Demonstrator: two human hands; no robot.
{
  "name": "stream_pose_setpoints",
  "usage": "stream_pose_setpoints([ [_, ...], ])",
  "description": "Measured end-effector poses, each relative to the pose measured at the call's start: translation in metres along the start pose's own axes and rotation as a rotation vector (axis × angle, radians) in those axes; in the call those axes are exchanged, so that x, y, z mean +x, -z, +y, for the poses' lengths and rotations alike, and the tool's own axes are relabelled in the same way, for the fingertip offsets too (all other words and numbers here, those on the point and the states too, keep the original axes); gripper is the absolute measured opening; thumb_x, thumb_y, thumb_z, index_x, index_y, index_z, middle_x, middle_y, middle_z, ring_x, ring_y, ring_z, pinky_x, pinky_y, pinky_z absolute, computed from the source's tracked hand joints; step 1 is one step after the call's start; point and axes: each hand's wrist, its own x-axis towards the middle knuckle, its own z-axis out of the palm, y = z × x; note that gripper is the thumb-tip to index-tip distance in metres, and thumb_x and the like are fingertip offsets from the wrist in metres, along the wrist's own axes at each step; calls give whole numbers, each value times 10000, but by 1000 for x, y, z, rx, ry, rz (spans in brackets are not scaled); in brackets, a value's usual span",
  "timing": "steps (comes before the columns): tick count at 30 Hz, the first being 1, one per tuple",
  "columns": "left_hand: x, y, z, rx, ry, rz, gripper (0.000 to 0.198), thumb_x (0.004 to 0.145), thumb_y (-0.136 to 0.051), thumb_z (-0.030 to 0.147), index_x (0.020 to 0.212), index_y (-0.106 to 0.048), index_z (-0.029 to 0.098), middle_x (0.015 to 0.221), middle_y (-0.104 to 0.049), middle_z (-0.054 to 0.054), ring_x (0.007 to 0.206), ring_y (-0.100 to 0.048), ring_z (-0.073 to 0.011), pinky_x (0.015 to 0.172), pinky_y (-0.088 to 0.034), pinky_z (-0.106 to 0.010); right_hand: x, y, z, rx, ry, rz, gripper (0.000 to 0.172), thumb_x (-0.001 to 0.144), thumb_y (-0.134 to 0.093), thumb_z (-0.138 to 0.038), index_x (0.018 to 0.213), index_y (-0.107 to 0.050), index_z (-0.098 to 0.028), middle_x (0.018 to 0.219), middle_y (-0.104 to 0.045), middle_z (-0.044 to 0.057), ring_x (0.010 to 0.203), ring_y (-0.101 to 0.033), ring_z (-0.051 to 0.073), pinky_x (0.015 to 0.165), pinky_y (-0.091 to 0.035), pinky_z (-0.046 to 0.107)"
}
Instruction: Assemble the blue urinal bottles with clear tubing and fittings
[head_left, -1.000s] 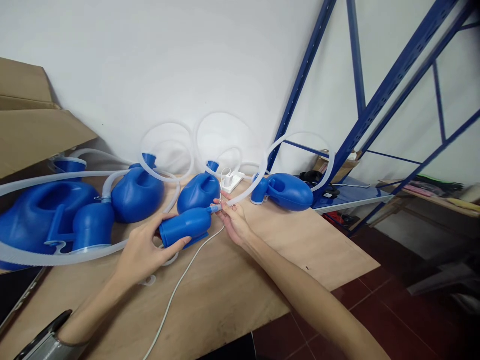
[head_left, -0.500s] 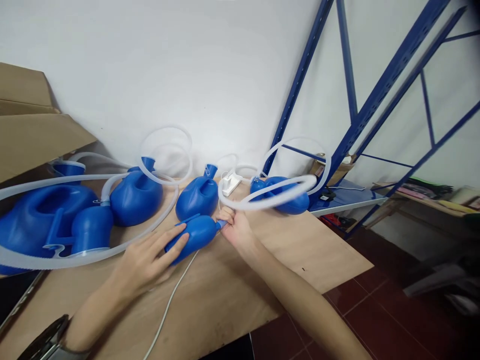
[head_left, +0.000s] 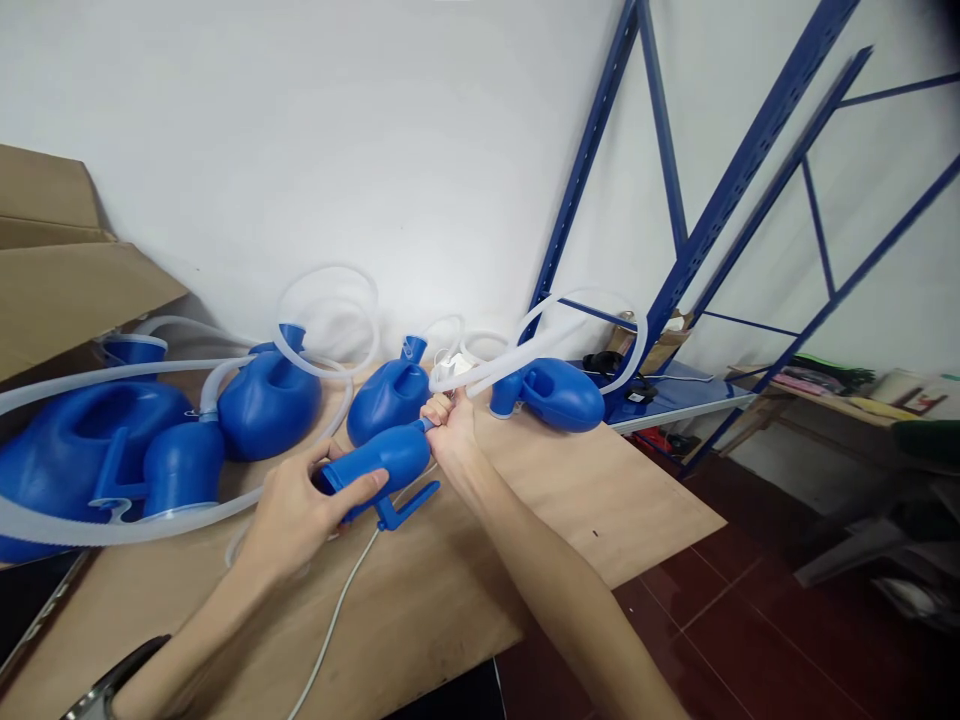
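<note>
My left hand (head_left: 296,505) is wrapped around the wide end of a blue plastic urinal cup (head_left: 396,452). A blue lid arm (head_left: 416,502) sticks out below the cup. At the cup's narrow end, my right hand (head_left: 454,432) is closed around the joint with a translucent tube (head_left: 517,358), whose loops rise beyond the fingers. The exact joint is hidden by those fingers. Just behind the cup stands a blue urinal bottle (head_left: 386,402). Another blue bottle (head_left: 566,395) lies to the right of my right hand.
More blue bottles (head_left: 274,405) with coiled tubes crowd the left side of the wooden table (head_left: 570,500). An open cardboard box (head_left: 75,300) stands at far left. A white cable (head_left: 337,615) crosses the tabletop. Blue metal shelving (head_left: 720,220) rises at right.
The cup has rolled in my left hand, so its lid arm now points down and right. My left thumb now lies across the cup. The tube loop has swung up and back.
</note>
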Motion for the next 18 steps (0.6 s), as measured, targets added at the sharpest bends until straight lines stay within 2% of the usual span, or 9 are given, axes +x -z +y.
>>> stream_pose_setpoints([
  [2,5,0,2,-292,293,-138,540,691,-728,709,703,-535,205,463,-552,0,364,-446,-128,389,-311,-235,-1,-2,-1,18,38,-18,471,1115,-368,-386,696,-225,-224,480,-108,-115,416,-62,81,374,-184,170],
  [4,9,-1,6,-487,509,-198,511,713,-678,684,733,-534,195,461,-568,-33,311,-369,-104,351,-198,-209,-4,-4,-4,34,68,-50,462,1112,-365,-362,700,-211,-221,484,-110,-114,420,-46,81,372,-160,175],
  [6,12,0,12,-578,625,-189,436,743,-636,614,757,-521,194,477,-596,-56,279,-322,-89,342,-140,-198,-6,-5,-6,29,90,-83,447,1100,-376,-328,697,-213,-222,487,-106,-114,423,-38,85,372,-147,180],
  [9,15,0,15,-604,660,-193,395,778,-591,584,771,-512,196,472,-588,-51,268,-295,-85,347,-122,-197,-6,-6,-6,-64,130,-73,452,1071,-422,-332,685,-213,-225,486,-109,-114,415,-67,80,380,-171,184],
  [11,16,0,11,-541,590,-225,486,777,-569,677,755,-519,194,469,-567,-42,287,-280,-78,358,-123,-204,0,-5,-6,-137,167,-13,454,1067,-406,-365,677,-218,-230,477,-145,-110,398,-116,75,383,-205,188],
  [13,14,1,3,-396,394,-228,550,746,-603,741,762,-537,195,503,-556,-14,342,-318,-84,376,-186,-213,9,-3,-10,-174,204,53,435,1069,-364,-386,680,-241,-235,472,-223,-100,382,-188,78,379,-228,194],
  [16,10,10,-8,-12,-29,-107,532,670,-759,691,852,-610,214,614,-585,18,473,-446,-123,460,-346,-246,27,5,-30,-201,250,91,395,1056,-378,-377,696,-291,-239,492,-331,-82,389,-305,91,379,-284,195],
  [18,9,19,-11,160,-202,-7,535,665,-793,662,951,-662,230,725,-646,10,569,-525,-155,533,-418,-273,37,15,-49,-239,281,90,369,1033,-437,-345,702,-318,-236,497,-336,-83,408,-354,93,407,-352,184],
])
